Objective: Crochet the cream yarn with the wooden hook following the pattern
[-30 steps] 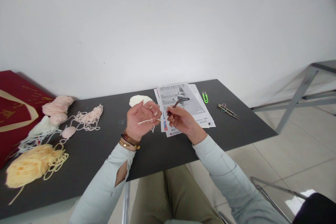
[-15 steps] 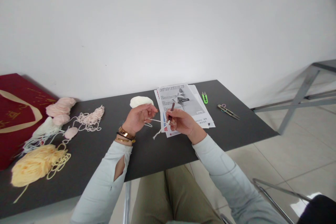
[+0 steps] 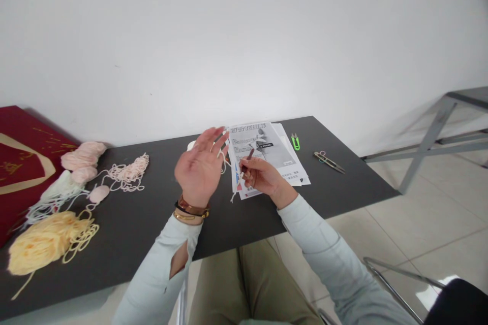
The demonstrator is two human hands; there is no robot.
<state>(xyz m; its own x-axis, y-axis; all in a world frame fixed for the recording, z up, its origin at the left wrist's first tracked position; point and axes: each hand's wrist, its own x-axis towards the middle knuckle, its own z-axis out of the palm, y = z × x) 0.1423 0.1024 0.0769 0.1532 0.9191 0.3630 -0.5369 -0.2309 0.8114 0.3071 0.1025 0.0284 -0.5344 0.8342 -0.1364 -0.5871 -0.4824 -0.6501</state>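
My left hand [image 3: 204, 165] is raised over the table with its palm turned toward me and its fingers spread. A loop of white yarn [image 3: 224, 161] hangs by its fingertips. Between the fingers and thumb of my right hand [image 3: 261, 175] is a dark crochet hook [image 3: 249, 154], its handle pointing up and away. White yarn gathers at the hook's lower end, and a short tail dangles below. Behind my left hand a white yarn ball [image 3: 191, 145] is mostly hidden. Printed sheets [image 3: 284, 155] lie beneath and beyond my right hand.
Green thread snips [image 3: 296, 142] and metal scissors [image 3: 329, 161] lie right of the sheets. On the left are pink yarn [image 3: 84, 157], loose pale pink yarn [image 3: 127, 172], yellow yarn [image 3: 41, 244] and a red bag [image 3: 26, 162]. A wall stands behind the table [image 3: 152, 223].
My left hand has let go of the taut white yarn, opened and turned its palm up with fingers spread. My right hand stays nearly in place with the hook.
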